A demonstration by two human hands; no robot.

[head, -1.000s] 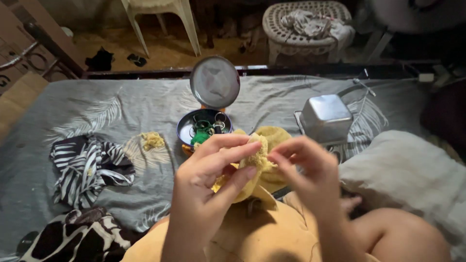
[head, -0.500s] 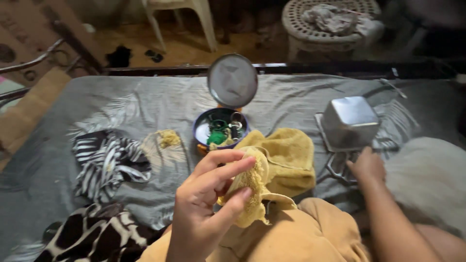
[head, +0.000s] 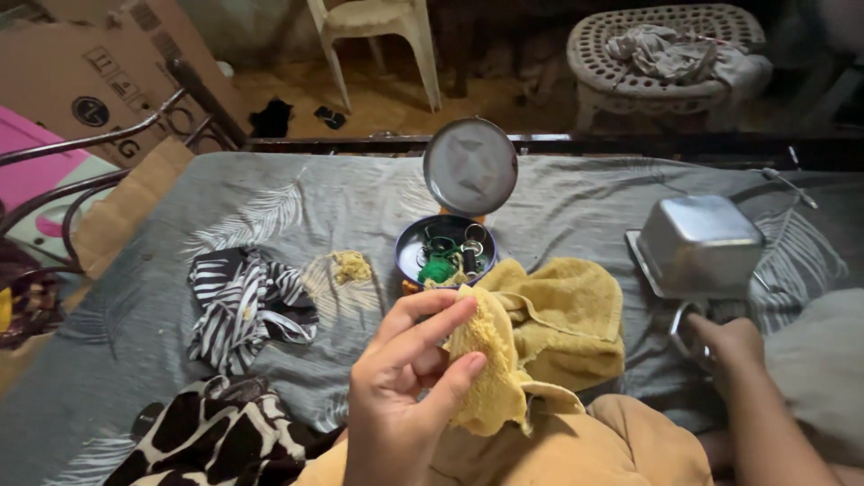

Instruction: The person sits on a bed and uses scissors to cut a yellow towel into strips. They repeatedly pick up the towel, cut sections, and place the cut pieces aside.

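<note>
Nearby, open tin (head: 445,256) sits behind yellow towel (head: 549,315).

Both the left hand (head: 405,387) and the right hand (head: 733,346) are bare. No rings or sleeves show. Short, unpainted nails.

Ahead of me runs a bed under a grey leaf-print sheet (head: 576,193), its dark metal rail (head: 378,141) along the far edge. Beyond that I see dim, brownish floor (head: 387,99), a pale plastic chair (head: 373,36) and a white woven stool (head: 670,45) piled with cloth. Cardboard boxes (head: 81,81) lean far off, low light.
</note>
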